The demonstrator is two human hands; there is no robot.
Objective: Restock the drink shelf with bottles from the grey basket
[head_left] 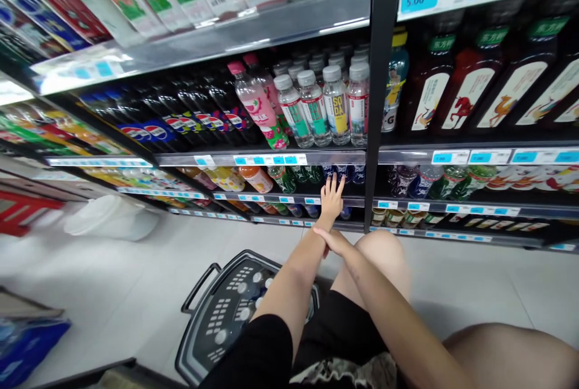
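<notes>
In the head view, my left hand (332,199) reaches to a low shelf with its fingers spread. Its fingertips are in front of dark blue bottles (342,172); whether they touch is unclear. My right hand (335,242) lies across my left wrist, its visible fingers stretched out and partly hidden there, holding no goods. Green bottles (284,179) and an orange-capped bottle (256,178) stand left of the blue ones. Below my left forearm is a black and grey shopping basket (246,254), containing several bottles with pale caps (221,336).
Clear soda bottles (312,108), pink bottles (260,105) and dark cola bottles (212,114) line the shelf above. A black upright post (373,75) divides the shelving. Dark tea bottles (470,90) stand right of it. A white tub (111,217) sits on the floor at left.
</notes>
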